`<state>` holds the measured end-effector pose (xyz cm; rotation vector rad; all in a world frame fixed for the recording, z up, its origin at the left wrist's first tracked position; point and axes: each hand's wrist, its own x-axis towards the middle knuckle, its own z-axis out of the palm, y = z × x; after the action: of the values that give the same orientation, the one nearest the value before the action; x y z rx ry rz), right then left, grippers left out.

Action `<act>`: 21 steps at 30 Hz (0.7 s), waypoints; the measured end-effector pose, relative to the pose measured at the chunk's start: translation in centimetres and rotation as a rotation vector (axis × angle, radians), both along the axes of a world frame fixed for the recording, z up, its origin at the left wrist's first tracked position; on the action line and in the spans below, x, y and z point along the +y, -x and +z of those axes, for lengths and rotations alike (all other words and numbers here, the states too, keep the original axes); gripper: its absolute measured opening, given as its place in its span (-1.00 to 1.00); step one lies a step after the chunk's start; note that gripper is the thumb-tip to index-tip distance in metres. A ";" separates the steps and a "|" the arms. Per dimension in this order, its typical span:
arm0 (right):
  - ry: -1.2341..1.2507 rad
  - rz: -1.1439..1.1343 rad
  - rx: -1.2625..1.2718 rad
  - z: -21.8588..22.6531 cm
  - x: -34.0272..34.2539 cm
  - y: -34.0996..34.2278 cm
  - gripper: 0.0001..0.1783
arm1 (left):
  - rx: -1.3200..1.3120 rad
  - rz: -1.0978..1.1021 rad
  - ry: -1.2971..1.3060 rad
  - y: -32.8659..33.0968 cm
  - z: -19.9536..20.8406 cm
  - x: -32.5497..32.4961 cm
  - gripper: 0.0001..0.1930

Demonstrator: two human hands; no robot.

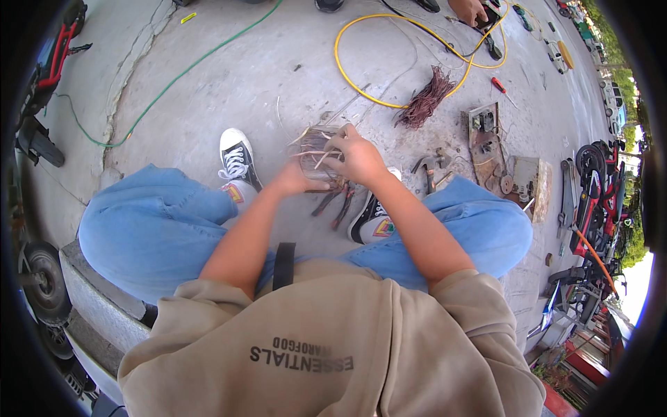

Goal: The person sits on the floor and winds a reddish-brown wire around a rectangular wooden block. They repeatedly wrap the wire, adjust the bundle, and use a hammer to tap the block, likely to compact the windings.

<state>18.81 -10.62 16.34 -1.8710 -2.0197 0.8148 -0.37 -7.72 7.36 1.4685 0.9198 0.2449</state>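
Between my shoes is a wire-wound metal part (314, 142), like a motor stator, with brownish windings and thin pale strips sticking out. My left hand (295, 178) grips its near left side, thumb stretched toward the right. On the right side, my right hand (358, 158) curls its fingers over the part, with a pale strip (321, 160) at the fingertips. My fingers hide much of the part's right side. Just below my hands, pliers (342, 211) with dark reddish handles lie on the ground beside my right shoe (372, 221).
A dark red wire bundle (425, 101) lies by a looped yellow cable (338, 59). To the right are a hammer (430, 174), a rusty metal box (484, 139) and a red screwdriver (498, 85). Another person's hand (470, 10) works at the far edge. A green cable (208, 55) crosses the left.
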 end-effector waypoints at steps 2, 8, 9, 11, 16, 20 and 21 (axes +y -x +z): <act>0.019 0.030 -0.008 -0.2 -0.4 -0.2 -0.69 | 0.031 0.016 -0.014 0.2 -0.8 -0.8 -0.13; 0.241 0.116 -0.077 1.7 -1.6 -0.4 -0.77 | -0.134 0.073 0.078 -0.5 0.2 -0.4 -0.27; 0.175 0.065 0.043 2.0 -1.9 -0.6 -0.73 | -0.149 0.103 0.092 -0.7 1.3 -0.3 -0.30; 0.041 -0.039 0.283 2.3 -2.5 -0.9 -0.63 | -0.164 0.068 0.095 -0.7 0.9 -0.2 -0.29; 0.139 -0.891 0.891 6.5 0.4 -5.0 -0.73 | -0.159 0.121 -0.058 -0.9 -0.3 -0.5 -0.30; 0.003 -1.111 1.282 6.3 0.9 -6.3 -0.82 | -0.076 0.175 -0.140 -1.0 -0.6 -0.5 -0.11; -0.028 -1.079 1.305 7.4 1.1 -4.7 -0.80 | -0.010 0.203 -0.177 -0.9 -1.4 -0.6 -0.06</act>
<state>23.49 -9.49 23.77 -1.3640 -0.1808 1.1110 0.51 -8.37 5.95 1.5338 1.0613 0.4932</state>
